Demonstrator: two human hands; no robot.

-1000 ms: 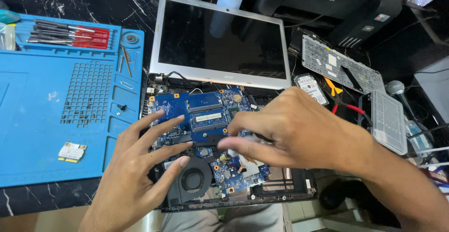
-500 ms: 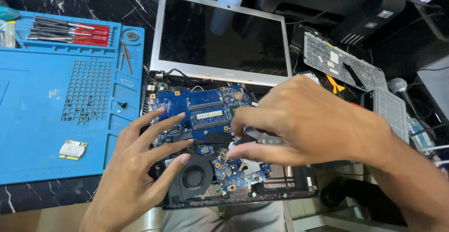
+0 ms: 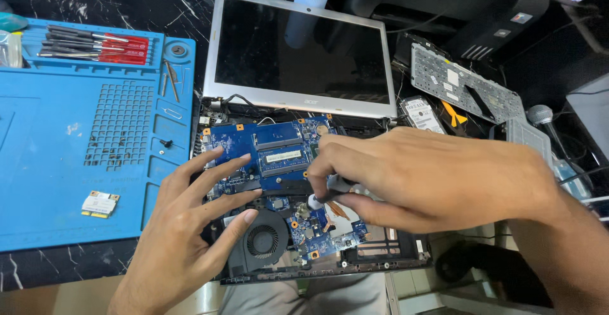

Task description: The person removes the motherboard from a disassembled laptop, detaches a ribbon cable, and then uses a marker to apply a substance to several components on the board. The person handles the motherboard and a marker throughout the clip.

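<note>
An opened laptop lies in front of me with its blue motherboard (image 3: 279, 150) and black round fan (image 3: 263, 240) bared. My left hand (image 3: 184, 226) rests with spread fingers on the board's left part, fingertips just above the fan. My right hand (image 3: 419, 172) reaches in from the right and pinches a small dark tool with a pale end (image 3: 323, 196), probably a screwdriver, over the middle of the board. The tool's tip is hidden by my fingers. The laptop's silver-framed screen (image 3: 298, 55) is folded back flat behind the board.
A blue work mat (image 3: 63, 163) on the left holds a red rack of screwdrivers (image 3: 95, 45), a loose screw and a small wireless card (image 3: 99, 204). On the right lie a removed keyboard frame (image 3: 463, 90), a hard drive (image 3: 424, 113) and a microphone (image 3: 542, 115). A black printer (image 3: 457, 4) stands behind.
My right hand has shifted a little and turned, so the tool between its fingers now shows. The left hand has stayed on the board.
</note>
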